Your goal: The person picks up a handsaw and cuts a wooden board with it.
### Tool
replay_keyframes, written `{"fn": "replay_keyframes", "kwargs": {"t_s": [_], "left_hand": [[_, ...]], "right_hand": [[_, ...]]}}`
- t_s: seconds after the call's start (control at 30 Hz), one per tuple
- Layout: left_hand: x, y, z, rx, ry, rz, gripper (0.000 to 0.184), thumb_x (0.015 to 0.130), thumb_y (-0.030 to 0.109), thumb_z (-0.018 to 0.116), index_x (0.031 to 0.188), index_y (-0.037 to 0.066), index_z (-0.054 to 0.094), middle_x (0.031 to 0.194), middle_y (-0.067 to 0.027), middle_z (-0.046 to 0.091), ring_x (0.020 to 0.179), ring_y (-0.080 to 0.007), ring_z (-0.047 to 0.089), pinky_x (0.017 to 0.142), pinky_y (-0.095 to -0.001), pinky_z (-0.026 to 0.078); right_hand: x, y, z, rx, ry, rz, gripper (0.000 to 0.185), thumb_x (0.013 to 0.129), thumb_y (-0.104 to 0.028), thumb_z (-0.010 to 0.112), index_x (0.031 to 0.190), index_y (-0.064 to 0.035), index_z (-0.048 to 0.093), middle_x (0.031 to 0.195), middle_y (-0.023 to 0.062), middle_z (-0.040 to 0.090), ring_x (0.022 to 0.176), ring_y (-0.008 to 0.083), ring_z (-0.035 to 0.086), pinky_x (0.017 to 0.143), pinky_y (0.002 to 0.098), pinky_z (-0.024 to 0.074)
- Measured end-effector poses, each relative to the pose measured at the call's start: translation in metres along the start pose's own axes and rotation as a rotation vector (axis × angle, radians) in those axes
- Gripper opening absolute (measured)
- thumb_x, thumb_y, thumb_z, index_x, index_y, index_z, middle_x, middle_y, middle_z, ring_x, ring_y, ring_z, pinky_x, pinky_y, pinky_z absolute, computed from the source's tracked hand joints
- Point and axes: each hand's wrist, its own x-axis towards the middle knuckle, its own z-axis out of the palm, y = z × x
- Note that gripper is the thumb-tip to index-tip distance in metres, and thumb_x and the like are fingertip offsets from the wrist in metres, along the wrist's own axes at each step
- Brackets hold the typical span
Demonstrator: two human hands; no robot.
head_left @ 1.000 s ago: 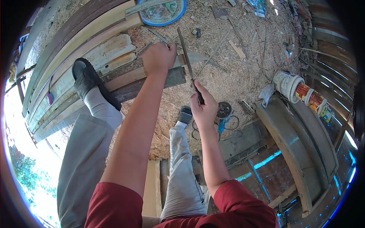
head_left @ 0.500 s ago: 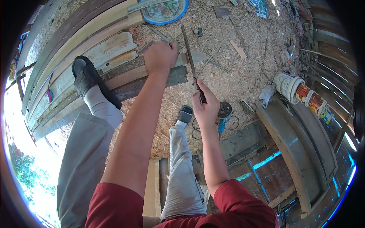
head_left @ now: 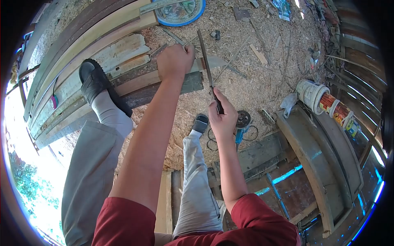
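My right hand [head_left: 222,115] is wrapped round the dark handle of a long, narrow metal tool [head_left: 205,57]. Its slim shaft points up and slightly left; whether it is a blade or a file I cannot tell. To its left, my left hand [head_left: 175,62] is a fist above the planks, apart from the tool. The back of that hand faces me, so anything inside the fingers is hidden. My shoe [head_left: 97,86] rests on the stacked wooden planks [head_left: 123,67], and my other shoe [head_left: 200,123] is on the sawdust floor.
A blue-rimmed round tray [head_left: 180,21] lies at the top. A corded blue power tool [head_left: 241,130] with a round disc is near my right forearm. Curved wooden panels [head_left: 301,151] and a white bucket [head_left: 310,95] stand on the right. Wood scraps [head_left: 258,54] litter the sawdust.
The view has shifted very slightly. Both hands and the long tool keep almost the same pose, with the right hand a touch lower in the picture.
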Motion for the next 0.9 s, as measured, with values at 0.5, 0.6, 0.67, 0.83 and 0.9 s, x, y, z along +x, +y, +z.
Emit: {"fn": "replay_keyframes", "kwargs": {"t_s": [0.5, 0.6, 0.67, 0.83, 0.9], "left_hand": [[-0.001, 0.001, 0.0, 0.007, -0.008, -0.008, 0.051, 0.097, 0.046, 0.052, 0.098, 0.006, 0.083, 0.097, -0.0254, 0.079, 0.095, -0.0447, 0.077, 0.089, -0.0543, 0.06], [-0.002, 0.002, 0.0, 0.011, -0.01, -0.008, 0.052, 0.097, 0.047, 0.052, 0.099, 0.006, 0.083, 0.097, -0.025, 0.079, 0.096, -0.0449, 0.077, 0.09, -0.0546, 0.06], [-0.001, 0.001, 0.001, 0.015, -0.006, -0.004, 0.052, 0.097, 0.047, 0.051, 0.099, 0.006, 0.083, 0.098, -0.0248, 0.079, 0.096, -0.045, 0.076, 0.09, -0.0547, 0.06], [0.0, -0.001, 0.004, 0.022, 0.009, 0.004, 0.053, 0.097, 0.048, 0.051, 0.099, 0.006, 0.083, 0.097, -0.0259, 0.078, 0.095, -0.0453, 0.076, 0.089, -0.0551, 0.059], [0.0, 0.0, 0.003, 0.022, -0.002, 0.001, 0.053, 0.097, 0.048, 0.051, 0.099, 0.006, 0.083, 0.097, -0.026, 0.078, 0.095, -0.0452, 0.076, 0.089, -0.0551, 0.059]], "right_hand": [[-0.004, -0.013, -0.005, -0.11, -0.01, 0.007, 0.044, 0.09, 0.004, 0.072, 0.132, -0.006, 0.078, 0.075, 0.0105, 0.065, 0.058, 0.017, 0.056, 0.057, 0.0323, 0.048], [-0.006, -0.007, -0.004, -0.058, 0.015, -0.046, 0.044, 0.09, 0.005, 0.072, 0.132, -0.005, 0.077, 0.074, 0.0104, 0.064, 0.057, 0.0167, 0.055, 0.056, 0.0323, 0.0469], [-0.013, -0.005, -0.007, -0.092, 0.023, -0.057, 0.043, 0.09, 0.005, 0.072, 0.132, -0.0044, 0.077, 0.074, 0.0102, 0.064, 0.056, 0.0162, 0.054, 0.055, 0.0317, 0.0462], [-0.01, -0.011, -0.009, -0.063, 0.007, -0.023, 0.043, 0.09, 0.005, 0.072, 0.132, -0.0046, 0.078, 0.072, 0.0098, 0.062, 0.056, 0.0168, 0.053, 0.055, 0.0317, 0.0459], [-0.008, -0.012, -0.011, -0.046, 0.002, -0.025, 0.043, 0.089, 0.004, 0.072, 0.131, -0.0046, 0.078, 0.071, 0.0097, 0.061, 0.056, 0.017, 0.053, 0.055, 0.0318, 0.0459]]}}
